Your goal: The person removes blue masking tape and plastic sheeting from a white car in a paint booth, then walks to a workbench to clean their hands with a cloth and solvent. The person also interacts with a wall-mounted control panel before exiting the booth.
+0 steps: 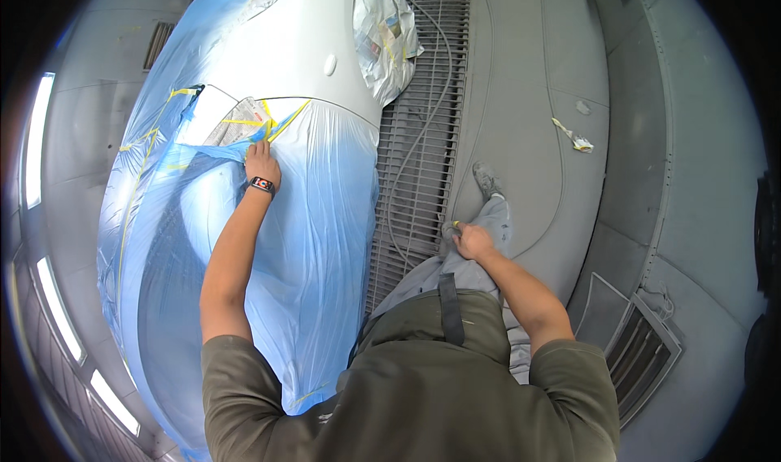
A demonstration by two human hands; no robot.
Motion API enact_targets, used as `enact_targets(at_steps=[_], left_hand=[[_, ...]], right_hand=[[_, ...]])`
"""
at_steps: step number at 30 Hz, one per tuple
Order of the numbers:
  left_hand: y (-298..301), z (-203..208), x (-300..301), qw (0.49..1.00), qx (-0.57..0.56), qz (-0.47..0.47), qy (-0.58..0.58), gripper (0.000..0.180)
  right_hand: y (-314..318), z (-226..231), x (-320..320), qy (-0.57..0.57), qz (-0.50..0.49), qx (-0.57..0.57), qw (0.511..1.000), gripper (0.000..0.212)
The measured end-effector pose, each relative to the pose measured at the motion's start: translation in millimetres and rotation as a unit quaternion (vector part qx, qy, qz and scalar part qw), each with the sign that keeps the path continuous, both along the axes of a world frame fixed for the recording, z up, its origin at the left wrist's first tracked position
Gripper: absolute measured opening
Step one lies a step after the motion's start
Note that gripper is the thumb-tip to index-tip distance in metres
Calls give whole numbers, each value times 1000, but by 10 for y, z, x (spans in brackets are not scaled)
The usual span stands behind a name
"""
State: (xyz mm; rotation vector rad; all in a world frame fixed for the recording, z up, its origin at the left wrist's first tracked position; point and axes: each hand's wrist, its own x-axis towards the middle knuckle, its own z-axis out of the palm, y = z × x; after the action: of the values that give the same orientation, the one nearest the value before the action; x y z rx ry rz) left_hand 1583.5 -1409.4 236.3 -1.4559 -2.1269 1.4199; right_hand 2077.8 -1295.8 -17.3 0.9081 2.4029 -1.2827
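My left hand (262,163), with a watch on its wrist, reaches onto the covered car. Its fingers are closed on the bunched edge of the blue masking film (248,149), just below strips of yellow masking tape (286,122). Grey masking paper (242,120) crossed by tape lies beyond the fingertips. A white car panel (281,47) shows bare past the film's taped edge. Down by my leg, my right hand (473,241) is closed around something small with a yellow bit showing; the fingers hide most of it.
Silvery sheeting (384,39) covers the wheel area. A floor grate (423,128) runs alongside the car, crossed by a loose hose (443,80). Crumpled used tape (579,142) lies on the grey floor to the right. A wall with a louvred vent (639,352) borders the right side.
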Motion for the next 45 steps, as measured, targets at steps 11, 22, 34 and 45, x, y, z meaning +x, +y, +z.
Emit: enact_targets(at_steps=[11, 22, 34, 45], left_hand=[[451, 165, 274, 989, 90, -74, -93, 26], [1157, -756, -351, 978, 169, 102, -65, 33], [1144, -1003, -8, 948, 305, 41, -83, 26], [475, -917, 483, 962, 234, 29, -141, 28]], right_hand=[[-317, -117, 127, 19, -120, -45, 992, 39], [-382, -408, 417, -28, -174, -99, 979, 35], [100, -320, 398, -24, -121, -105, 987, 29], [182, -411, 512, -27, -119, -110, 986, 32]])
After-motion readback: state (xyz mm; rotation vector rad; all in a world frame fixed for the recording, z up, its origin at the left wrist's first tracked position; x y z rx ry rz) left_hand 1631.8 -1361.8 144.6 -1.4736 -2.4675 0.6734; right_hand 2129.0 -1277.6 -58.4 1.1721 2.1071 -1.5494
